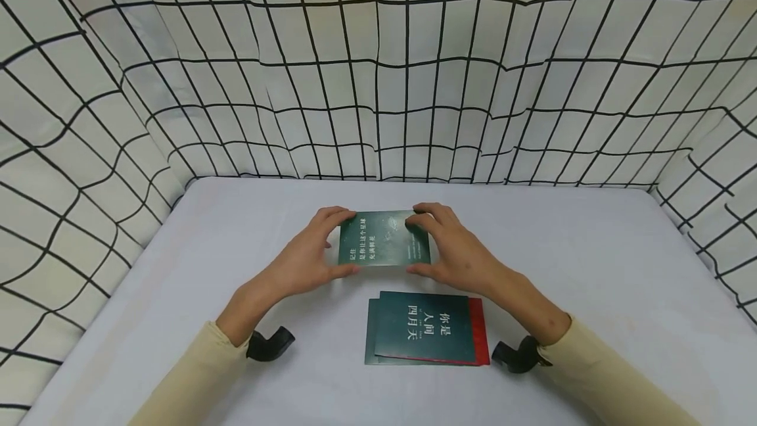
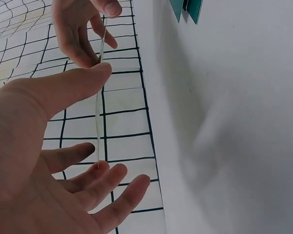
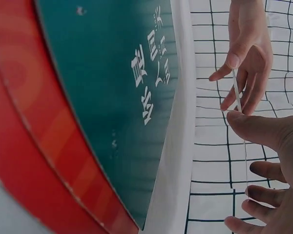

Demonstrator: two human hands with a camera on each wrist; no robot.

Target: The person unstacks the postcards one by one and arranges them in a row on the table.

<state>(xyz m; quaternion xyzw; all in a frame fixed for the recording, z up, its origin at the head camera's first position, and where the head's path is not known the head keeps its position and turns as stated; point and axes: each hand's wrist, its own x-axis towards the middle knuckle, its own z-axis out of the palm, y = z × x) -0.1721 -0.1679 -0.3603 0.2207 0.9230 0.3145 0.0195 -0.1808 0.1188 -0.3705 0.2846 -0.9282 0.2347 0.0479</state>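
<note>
Currently catalogued, with the white desk (image 1: pixel 591 268) as the landmark for every position.

Item 1: thin dark green rectangular card with white printed characters (image 1: pixel 384 239). Raised above the middle of the desk, face up and roughly level. Held by its two short ends, which leaves the printed face uncovered to the head camera. Seen edge-on from both wrist views, it shows as a slim pale line (image 2: pixel 98 97), so it is a single thin sheet, not a book.

Item 2: left hand (image 1: pixel 307 256). Clamped on the left end of the card, thumb on the near edge and fingertips on the far edge; the remaining fingers are spread and relaxed below.

Item 3: right hand (image 1: pixel 458 252). Clamped on the right end of the same card in a mirrored pinch. The two hands stand apart, the card spanning the gap between them; a pinch at both ends likely keeps so thin a sheet from sagging.

Item 4: small fanned stack of flat rectangular cards, dark green with white characters on top and a red one showing beneath (image 1: pixel 427 329). Lies flat on the desk, nearer the person than the held card, untouched. The layers sit offset, so lower edges show.

Item 5: white cloth backdrop with a black grid pattern (image 1: pixel 378 84). Hangs round the far and side edges of the desk.
</note>
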